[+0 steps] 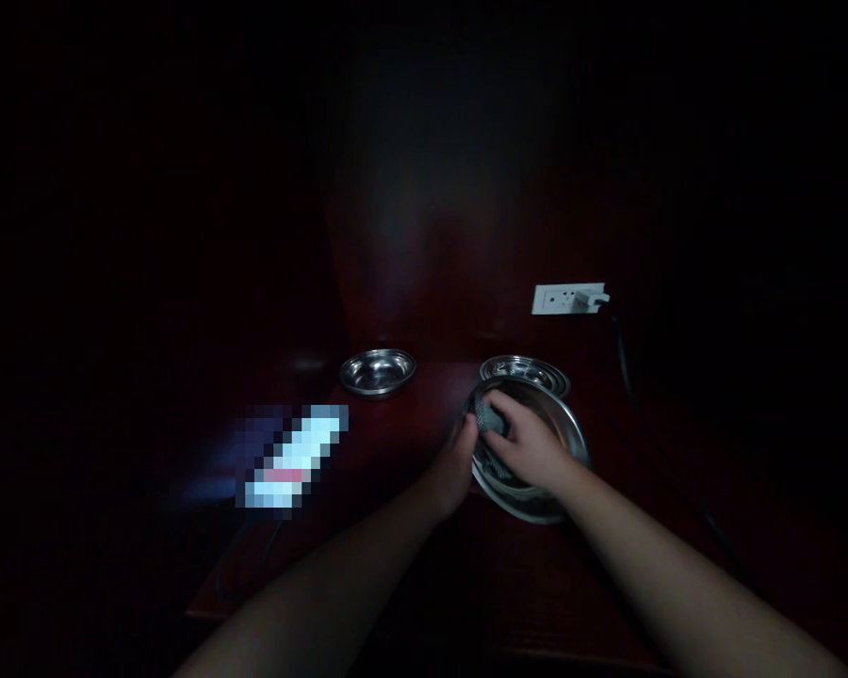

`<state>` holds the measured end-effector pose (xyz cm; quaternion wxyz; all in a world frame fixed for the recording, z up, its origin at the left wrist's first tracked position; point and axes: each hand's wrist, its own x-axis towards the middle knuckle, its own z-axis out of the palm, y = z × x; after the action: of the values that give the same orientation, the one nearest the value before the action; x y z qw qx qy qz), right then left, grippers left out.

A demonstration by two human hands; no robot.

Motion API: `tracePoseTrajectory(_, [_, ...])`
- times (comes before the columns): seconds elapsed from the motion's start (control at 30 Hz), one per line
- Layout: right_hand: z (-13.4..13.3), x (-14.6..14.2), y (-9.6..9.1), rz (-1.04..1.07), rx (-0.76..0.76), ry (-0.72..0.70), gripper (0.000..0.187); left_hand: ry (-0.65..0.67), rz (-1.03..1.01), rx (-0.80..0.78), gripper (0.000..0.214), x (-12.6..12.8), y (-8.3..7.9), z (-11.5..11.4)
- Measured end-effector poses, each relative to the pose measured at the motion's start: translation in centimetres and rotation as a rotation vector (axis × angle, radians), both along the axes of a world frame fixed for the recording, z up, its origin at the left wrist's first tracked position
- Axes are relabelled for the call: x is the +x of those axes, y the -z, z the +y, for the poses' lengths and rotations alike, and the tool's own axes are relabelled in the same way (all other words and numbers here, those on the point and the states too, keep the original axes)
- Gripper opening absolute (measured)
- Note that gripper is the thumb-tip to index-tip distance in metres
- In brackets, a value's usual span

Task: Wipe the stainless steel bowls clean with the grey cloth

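A wide steel bowl (574,435) is held tilted above the dark red table, its inside facing me. My left hand (458,469) is closed on the bowl's left rim, the thumb on the near side and the other fingers hidden behind. Inside the bowl, my right hand (529,444) presses a grey-green patterned cloth (490,420) against the inner left wall, fingers bent over it. Part of the cloth hangs lower in the bowl. Just behind the bowl are several stacked steel dishes (519,365), partly covered by it.
A shiny steel dish (378,375) stands at the back left of the table (424,556). A lit, blurred-out screen (301,457) lies to the left, with a thin cable below. On the back wall is a socket (555,299) with a plug and a dark cord (623,353). Surroundings are very dark.
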<state>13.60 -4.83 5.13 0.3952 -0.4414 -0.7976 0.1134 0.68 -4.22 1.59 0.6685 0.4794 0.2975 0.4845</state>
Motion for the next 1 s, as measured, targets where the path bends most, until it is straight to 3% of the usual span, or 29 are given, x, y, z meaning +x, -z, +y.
tracePoseTrajectory(0.1, [0.4, 0.6, -0.3, -0.101, 0.127, 0.144, 0.020, 0.105, 0.018, -0.080, 0.056, 0.1, -0.3, -0.3])
tracePoseTrajectory(0.2, [0.8, 1.4, -0.3, -0.296, 0.169, 0.299, 0.028, 0.098, 0.042, -0.125, 0.058, 0.0, -0.4, -0.4])
tracePoseTrajectory(0.33, [1.4, 1.7, -0.1, -0.505, 0.105, 0.458, 0.026, 0.076, 0.081, -0.154, 0.061, 0.0, -0.4, -0.4])
tracePoseTrajectory(0.43, [1.7, 1.6, 0.0, -0.588, 0.039, 0.503, 0.026, 0.031, 0.096, -0.139, 0.060, 0.1, -0.5, -0.4])
tracePoseTrajectory(0.83, [1.0, 1.3, 0.7, -0.724, -0.087, 0.460, 0.020, -0.193, 0.064, 0.111, 0.052, -0.3, 0.5, 0.9])
tracePoseTrajectory(1.0, [-0.1, 1.6, 1.0, -0.644, -0.082, 0.209, 0.012, -0.241, 0.057, 0.276, 0.052, -0.5, 1.0, 1.8])
